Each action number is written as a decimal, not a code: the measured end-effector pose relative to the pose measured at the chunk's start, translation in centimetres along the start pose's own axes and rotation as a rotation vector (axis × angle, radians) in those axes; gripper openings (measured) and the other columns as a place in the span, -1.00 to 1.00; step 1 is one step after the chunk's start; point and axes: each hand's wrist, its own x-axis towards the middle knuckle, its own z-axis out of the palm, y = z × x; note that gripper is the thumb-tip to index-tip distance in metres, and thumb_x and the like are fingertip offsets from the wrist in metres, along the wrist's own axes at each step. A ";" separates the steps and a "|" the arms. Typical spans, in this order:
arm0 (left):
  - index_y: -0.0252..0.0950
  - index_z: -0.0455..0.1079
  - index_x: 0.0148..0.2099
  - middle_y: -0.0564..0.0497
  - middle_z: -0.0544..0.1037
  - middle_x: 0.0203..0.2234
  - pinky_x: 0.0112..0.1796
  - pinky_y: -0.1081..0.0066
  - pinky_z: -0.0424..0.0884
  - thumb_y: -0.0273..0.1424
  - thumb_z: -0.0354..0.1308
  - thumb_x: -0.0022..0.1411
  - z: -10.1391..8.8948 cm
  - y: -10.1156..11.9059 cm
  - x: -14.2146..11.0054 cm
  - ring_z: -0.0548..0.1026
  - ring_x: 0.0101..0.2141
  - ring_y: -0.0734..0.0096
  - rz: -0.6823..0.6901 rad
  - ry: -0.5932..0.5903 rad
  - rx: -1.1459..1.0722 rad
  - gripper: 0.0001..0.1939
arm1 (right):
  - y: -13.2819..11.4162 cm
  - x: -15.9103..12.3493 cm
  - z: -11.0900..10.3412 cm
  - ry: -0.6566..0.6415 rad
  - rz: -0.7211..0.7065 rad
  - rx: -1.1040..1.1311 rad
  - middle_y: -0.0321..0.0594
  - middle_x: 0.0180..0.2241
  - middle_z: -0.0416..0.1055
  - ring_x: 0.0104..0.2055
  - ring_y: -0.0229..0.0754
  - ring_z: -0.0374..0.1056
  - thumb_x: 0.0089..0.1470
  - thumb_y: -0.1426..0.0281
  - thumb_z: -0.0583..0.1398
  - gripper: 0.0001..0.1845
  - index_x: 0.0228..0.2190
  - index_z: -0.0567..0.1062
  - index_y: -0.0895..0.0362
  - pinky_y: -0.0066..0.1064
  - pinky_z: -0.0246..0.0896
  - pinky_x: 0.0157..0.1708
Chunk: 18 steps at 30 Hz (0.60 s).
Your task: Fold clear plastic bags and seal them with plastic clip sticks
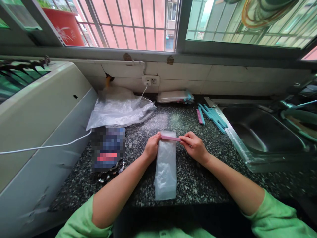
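A clear plastic bag (pixel 165 168), folded into a long narrow strip, lies on the speckled dark countertop (pixel 198 185) in front of me. Across its far end sits a pink bag sealing clip (pixel 170 138). My left hand (pixel 152 145) grips the clip's left end together with the bag's edge. The clip's right end is pinched between the thumb and fingers of my right hand (pixel 194 145). Several blue sealing clips (pixel 214 117) and a pink one (pixel 199 116) lie to the right, by the sink.
Crumpled clear plastic bags (pixel 116 107) lie at the back left, near a white cable (pixel 49 149) and a wall socket (pixel 151 80). A packet of clips (pixel 173 96) rests against the wall. A blurred-out dark item (pixel 109 148) is left of my hands; a steel sink (pixel 262 129) stands right.
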 end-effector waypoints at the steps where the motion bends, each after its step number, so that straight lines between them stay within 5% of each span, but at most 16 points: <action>1: -0.34 0.26 -0.61 0.16 0.27 -0.74 -0.60 0.50 0.03 -0.07 0.26 -0.22 0.0 0.0 0.0 0.12 -0.67 0.61 0.006 0.000 0.004 -0.57 | 0.0 0.0 0.0 -0.002 0.005 0.001 -0.20 -0.42 0.31 -0.40 -0.26 0.29 0.11 0.45 0.09 -0.81 -0.26 0.48 0.13 -0.44 0.29 -0.41; 18: -0.35 0.31 -0.59 0.13 0.34 -0.69 -0.55 0.50 0.11 -0.13 0.25 -0.16 -0.1 -0.2 0.2 0.19 -0.63 0.57 0.028 0.002 -0.025 -0.63 | -0.2 0.1 -0.1 0.003 0.015 0.008 -0.20 -0.42 0.32 -0.39 -0.25 0.30 0.12 0.44 0.08 -0.81 -0.26 0.48 0.11 -0.42 0.32 -0.39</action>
